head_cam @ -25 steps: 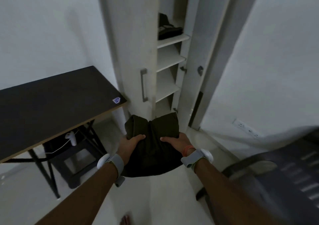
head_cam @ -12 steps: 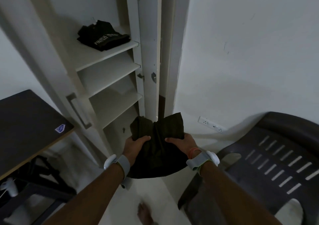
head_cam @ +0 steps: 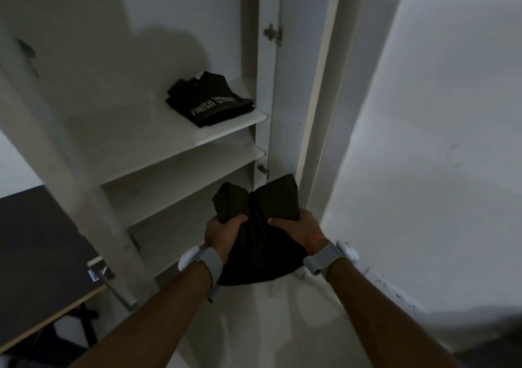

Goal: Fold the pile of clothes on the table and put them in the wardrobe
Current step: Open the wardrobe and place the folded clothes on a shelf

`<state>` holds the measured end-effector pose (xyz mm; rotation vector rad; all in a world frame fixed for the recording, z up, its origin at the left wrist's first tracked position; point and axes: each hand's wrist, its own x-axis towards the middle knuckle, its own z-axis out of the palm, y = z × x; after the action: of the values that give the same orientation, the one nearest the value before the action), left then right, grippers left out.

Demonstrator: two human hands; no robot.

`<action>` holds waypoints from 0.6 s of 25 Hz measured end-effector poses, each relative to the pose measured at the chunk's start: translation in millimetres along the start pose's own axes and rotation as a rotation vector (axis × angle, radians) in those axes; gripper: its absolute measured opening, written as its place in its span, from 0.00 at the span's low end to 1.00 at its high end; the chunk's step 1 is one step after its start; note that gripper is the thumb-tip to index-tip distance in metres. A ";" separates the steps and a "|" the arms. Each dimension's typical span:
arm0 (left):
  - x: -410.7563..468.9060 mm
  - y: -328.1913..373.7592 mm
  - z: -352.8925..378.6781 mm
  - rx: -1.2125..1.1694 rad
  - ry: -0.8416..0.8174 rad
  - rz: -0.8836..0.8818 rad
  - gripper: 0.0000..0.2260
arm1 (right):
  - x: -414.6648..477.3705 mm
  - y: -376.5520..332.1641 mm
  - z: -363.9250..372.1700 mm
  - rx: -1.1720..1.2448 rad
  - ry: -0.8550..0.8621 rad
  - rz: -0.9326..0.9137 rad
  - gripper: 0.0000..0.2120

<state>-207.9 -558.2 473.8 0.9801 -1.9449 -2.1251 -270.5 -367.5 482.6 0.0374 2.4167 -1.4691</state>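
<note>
- In front of the open wardrobe [head_cam: 180,14], you hold the folded dark garment [head_cam: 257,226] in the air, low down, near the lower shelves and just beside the right-hand door frame. It rests on nothing.
- Your left hand [head_cam: 223,235] grips its left edge, thumb curled over the top, fingers underneath and out of sight. Your right hand [head_cam: 299,230] clamps the right edge the same way. The two hands are apart, with the cloth between them.
- The cloth looks soft and light. It creases down the middle between your thumbs and its near edge sags below your wrists, so I judge the fold would slump open if you let go of either side.
- Take it at both side edges, fingers flat beneath like a tray. A pinch at one corner would likely let the layers slide apart.
- On the top shelf [head_cam: 169,141] a folded black T-shirt [head_cam: 210,100] with white lettering lies toward the right end. The second shelf [head_cam: 183,178] sits below it.
- By the look of it, this piece is folded but not yet placed. Slide it flat onto a shelf, then draw your fingers out from under it slowly.
- The dark table [head_cam: 36,249] stands to your left, its corner beside the wardrobe.
</note>
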 end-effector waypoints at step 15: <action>188.5 182.3 -33.6 -0.074 0.492 0.136 0.14 | 250.5 -215.9 77.9 0.048 -0.393 -0.278 0.31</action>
<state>-401.6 -710.3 569.9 1.1799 -1.6274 -1.6682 -528.6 -572.1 566.3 -0.5449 2.1263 -1.4800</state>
